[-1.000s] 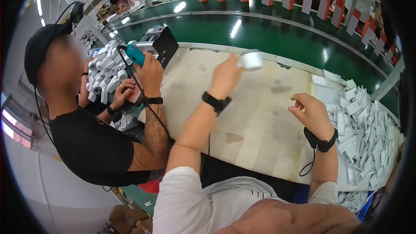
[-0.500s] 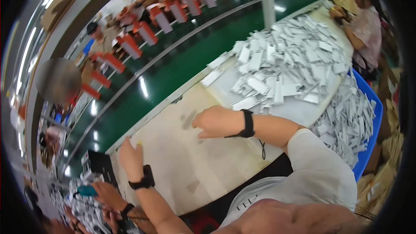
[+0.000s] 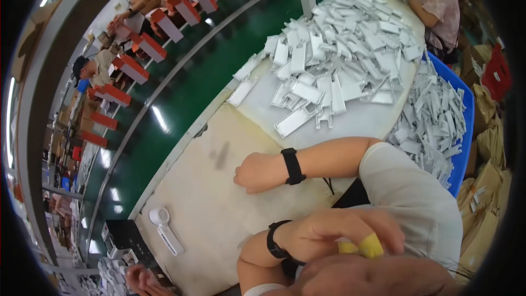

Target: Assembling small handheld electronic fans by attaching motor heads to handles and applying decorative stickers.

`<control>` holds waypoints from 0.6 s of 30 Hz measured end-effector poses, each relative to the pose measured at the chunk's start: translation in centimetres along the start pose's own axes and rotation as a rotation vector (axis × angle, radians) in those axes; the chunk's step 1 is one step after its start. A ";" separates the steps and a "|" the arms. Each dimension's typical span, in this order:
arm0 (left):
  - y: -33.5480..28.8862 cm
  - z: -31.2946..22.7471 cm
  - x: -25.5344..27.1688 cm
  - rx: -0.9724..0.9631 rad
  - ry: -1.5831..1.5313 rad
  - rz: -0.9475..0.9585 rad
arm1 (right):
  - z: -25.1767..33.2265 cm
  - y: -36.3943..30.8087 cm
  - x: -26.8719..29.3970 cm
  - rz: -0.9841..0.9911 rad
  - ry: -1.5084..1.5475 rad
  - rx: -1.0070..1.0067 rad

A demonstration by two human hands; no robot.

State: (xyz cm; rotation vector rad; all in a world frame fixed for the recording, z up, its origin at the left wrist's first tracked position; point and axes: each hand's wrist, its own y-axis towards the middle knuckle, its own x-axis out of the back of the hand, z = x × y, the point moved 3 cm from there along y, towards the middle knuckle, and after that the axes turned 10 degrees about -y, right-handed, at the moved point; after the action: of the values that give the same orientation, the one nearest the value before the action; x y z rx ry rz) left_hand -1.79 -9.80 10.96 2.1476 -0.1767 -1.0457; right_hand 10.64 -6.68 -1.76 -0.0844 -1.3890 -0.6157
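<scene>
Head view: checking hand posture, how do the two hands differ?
The right hand lies curled on the beige table; the left hand is raised near the camera. Yellow covers show on the left hand's fingers, none on the right hand. Both wear black wristbands.

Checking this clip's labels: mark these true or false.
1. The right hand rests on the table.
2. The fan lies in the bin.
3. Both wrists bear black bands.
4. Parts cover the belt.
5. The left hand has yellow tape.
1. True: the right hand lies on the table.
2. False: the fan lies on the table; the bin holds parts.
3. True: see the bands.
4. False: the belt is bare; parts are piled on the table.
5. True: the left hand shows tape on a finger.
</scene>
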 end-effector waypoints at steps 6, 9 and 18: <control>0.4 1.0 0.7 0.129 0.187 -0.065 | -0.3 0.2 0.3 0.093 -0.048 0.001; -0.8 1.9 2.0 0.198 0.212 0.021 | 0.5 0.7 -0.2 0.041 -0.070 0.107; -1.7 1.6 2.3 0.374 0.394 -0.045 | 3.0 0.7 1.0 0.316 -0.318 0.103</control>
State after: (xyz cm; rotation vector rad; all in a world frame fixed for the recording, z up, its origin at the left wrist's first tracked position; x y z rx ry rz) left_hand -1.72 -10.36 7.73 2.6596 -0.1446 -0.6277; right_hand 8.31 -5.21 0.05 -0.3243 -1.6693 -0.2724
